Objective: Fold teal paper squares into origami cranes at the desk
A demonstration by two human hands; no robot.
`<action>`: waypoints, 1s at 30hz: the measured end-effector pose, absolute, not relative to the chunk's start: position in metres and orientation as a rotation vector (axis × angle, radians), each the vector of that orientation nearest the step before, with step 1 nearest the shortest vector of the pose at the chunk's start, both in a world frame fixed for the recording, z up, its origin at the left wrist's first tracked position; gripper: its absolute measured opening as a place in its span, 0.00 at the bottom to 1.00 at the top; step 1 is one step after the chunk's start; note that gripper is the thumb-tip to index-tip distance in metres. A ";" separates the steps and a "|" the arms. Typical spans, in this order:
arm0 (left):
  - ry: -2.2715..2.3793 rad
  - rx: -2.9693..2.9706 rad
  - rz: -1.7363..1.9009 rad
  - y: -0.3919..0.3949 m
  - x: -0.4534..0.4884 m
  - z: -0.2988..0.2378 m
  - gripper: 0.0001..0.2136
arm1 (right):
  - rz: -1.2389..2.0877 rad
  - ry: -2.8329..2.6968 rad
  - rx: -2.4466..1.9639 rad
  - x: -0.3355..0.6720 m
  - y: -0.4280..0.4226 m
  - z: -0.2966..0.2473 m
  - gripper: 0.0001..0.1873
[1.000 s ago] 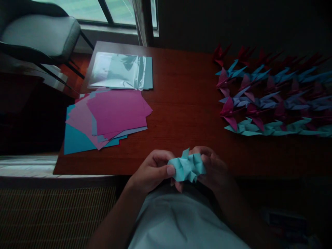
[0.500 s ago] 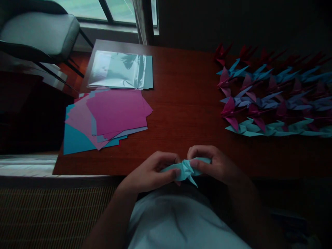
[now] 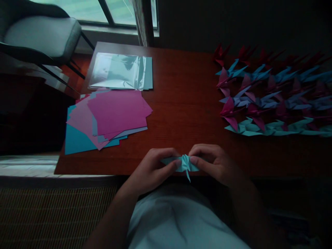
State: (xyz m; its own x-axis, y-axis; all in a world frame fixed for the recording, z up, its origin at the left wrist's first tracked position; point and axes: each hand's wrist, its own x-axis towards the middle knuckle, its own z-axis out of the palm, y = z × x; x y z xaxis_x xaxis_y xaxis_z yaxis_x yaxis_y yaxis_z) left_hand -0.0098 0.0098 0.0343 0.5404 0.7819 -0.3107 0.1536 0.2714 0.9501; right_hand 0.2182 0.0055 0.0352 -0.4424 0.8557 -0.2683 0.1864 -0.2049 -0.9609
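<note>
A light turquoise origami crane [image 3: 186, 164] is held between both my hands at the table's front edge. My left hand [image 3: 158, 167] pinches its left wing between thumb and fingers. My right hand [image 3: 211, 162] pinches the right wing close to the folded body. Both wings stretch sideways, and a thin point of the paper hangs down toward me. My fingers cover parts of the wings.
Coloured paper sheets [image 3: 119, 112] lie fanned out at the left of the wooden table [image 3: 178, 103]. Behind them rests a clear plastic packet [image 3: 116, 71]. Rows of folded cranes [image 3: 259, 100] fill the right side. A chair [image 3: 43, 36] stands beyond the left edge.
Both hands have risen slightly with the crane. The right thumb and fingers have shifted on the wing, and the hanging point now aims more straight down.
</note>
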 end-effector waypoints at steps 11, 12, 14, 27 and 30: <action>0.892 0.523 0.930 -0.009 0.015 0.023 0.10 | 1.709 -0.679 -1.108 0.188 -0.007 0.020 0.13; 0.884 0.504 0.916 -0.008 0.015 0.023 0.10 | 1.746 -0.652 -1.100 0.188 -0.007 0.019 0.14; 0.849 0.488 0.867 -0.007 0.013 0.023 0.12 | 1.828 -0.615 -1.065 0.189 -0.006 0.018 0.18; 0.622 0.484 0.641 -0.008 -0.003 0.015 0.18 | 2.079 -0.684 -0.904 0.206 -0.010 0.009 0.27; 0.497 0.379 0.686 -0.014 0.003 0.007 0.19 | 2.097 -0.564 -0.735 0.196 -0.013 0.007 0.30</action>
